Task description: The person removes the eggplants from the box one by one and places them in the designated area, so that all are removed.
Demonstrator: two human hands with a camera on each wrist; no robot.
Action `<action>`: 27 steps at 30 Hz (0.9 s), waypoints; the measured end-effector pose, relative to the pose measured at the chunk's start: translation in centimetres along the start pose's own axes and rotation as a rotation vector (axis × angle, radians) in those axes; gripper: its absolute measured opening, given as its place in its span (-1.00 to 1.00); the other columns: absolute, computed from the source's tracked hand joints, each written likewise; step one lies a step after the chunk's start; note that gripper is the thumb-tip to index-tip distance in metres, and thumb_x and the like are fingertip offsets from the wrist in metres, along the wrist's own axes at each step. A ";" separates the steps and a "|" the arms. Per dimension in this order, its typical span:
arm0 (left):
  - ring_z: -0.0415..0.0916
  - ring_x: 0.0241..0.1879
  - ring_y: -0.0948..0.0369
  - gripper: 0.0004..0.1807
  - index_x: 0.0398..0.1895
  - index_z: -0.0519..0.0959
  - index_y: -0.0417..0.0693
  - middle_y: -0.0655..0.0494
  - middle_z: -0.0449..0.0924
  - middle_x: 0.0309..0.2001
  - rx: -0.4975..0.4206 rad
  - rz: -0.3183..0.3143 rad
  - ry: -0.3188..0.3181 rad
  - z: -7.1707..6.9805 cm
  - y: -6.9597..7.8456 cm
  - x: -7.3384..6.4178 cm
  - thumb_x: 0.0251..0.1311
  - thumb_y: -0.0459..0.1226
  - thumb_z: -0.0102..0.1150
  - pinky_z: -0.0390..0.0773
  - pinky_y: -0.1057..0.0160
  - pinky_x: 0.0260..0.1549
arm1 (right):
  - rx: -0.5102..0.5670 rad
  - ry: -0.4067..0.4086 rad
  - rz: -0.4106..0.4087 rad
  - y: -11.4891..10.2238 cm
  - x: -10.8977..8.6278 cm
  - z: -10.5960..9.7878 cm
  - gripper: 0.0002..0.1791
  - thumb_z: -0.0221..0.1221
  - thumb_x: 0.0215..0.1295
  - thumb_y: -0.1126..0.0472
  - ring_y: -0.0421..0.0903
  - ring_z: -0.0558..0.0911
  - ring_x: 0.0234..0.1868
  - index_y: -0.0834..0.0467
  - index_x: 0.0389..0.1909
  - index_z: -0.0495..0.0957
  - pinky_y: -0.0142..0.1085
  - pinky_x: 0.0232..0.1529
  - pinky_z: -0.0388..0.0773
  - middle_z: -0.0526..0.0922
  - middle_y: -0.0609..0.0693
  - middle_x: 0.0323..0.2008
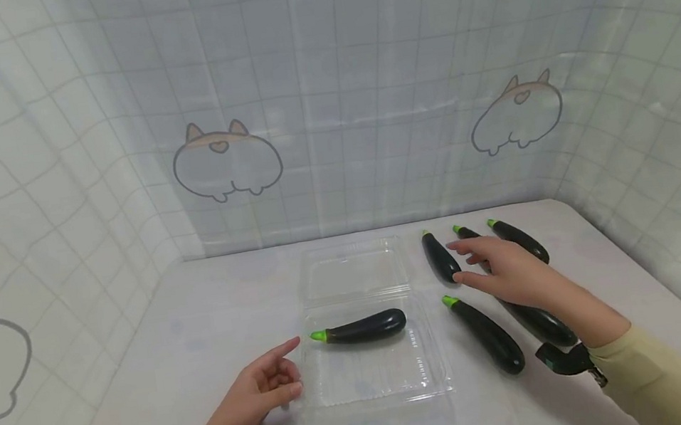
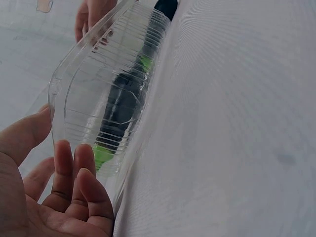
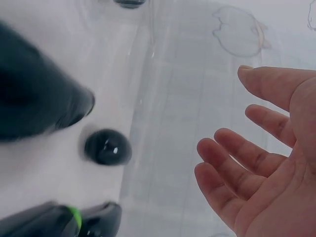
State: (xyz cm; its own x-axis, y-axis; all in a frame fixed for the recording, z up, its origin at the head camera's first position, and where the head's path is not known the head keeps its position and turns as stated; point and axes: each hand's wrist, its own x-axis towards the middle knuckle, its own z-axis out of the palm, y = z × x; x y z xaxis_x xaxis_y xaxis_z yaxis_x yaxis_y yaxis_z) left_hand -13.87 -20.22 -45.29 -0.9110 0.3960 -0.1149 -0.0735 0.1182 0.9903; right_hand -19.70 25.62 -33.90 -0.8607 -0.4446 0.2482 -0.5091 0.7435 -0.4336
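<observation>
A clear plastic clamshell box (image 1: 369,381) lies unfolded on the table, its lid toward the back. One dark eggplant (image 1: 365,328) with a green stem end lies across its base. My left hand (image 1: 260,388) is at the box's left edge, fingers loosely bent; in the left wrist view its thumb (image 2: 29,133) appears to touch the rim. My right hand (image 1: 509,269) hovers over the loose eggplants on the right, fingers spread and holding nothing. The nearest is a back eggplant (image 1: 440,257); another eggplant (image 1: 542,322) is partly hidden under the hand and forearm.
Another eggplant (image 1: 486,333) lies just right of the box, and one more eggplant (image 1: 518,239) lies at the back right. A tiled-pattern sheet (image 1: 332,99) rises behind the white table (image 1: 201,331) and along both sides.
</observation>
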 end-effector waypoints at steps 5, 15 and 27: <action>0.49 -0.23 0.15 -0.23 0.51 0.19 -0.05 -0.15 0.48 -0.10 -0.003 0.013 -0.001 0.0 -0.2 -0.1 0.26 -0.36 0.28 0.54 0.32 -0.35 | -0.006 -0.021 -0.041 -1.1 1.0 1.0 -0.40 0.30 0.33 0.05 0.02 0.61 0.06 0.15 0.33 0.42 -0.04 0.04 0.54 0.54 0.06 0.19; 0.49 -0.23 0.17 -0.23 0.51 0.18 -0.07 -0.14 0.48 -0.11 -0.005 0.024 -0.006 0.3 -0.4 -0.3 0.27 -0.37 0.27 0.53 0.33 -0.35 | 0.021 -0.073 -0.076 -3.5 2.1 2.9 -0.39 0.31 0.31 0.03 -0.04 0.60 0.06 0.03 0.35 0.42 -0.11 0.00 0.55 0.56 0.00 0.14; 0.49 -0.22 0.15 -0.24 0.51 0.19 -0.05 -0.15 0.47 -0.10 0.003 0.028 0.000 0.4 -0.8 -0.2 0.27 -0.35 0.28 0.54 0.32 -0.35 | 0.016 -0.134 -0.121 -5.2 3.1 5.2 -0.39 0.31 0.30 0.03 -0.11 0.59 0.07 0.00 0.35 0.42 -0.16 -0.02 0.56 0.54 -0.06 0.18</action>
State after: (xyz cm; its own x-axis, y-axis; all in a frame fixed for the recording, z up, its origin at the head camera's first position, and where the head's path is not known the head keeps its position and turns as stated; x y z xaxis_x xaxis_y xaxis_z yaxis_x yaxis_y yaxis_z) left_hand -13.44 -20.02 -46.06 -0.9129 0.3989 -0.0869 -0.0466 0.1096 0.9929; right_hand -19.68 17.79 -35.37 -0.7837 -0.5937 0.1823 -0.6078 0.6727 -0.4220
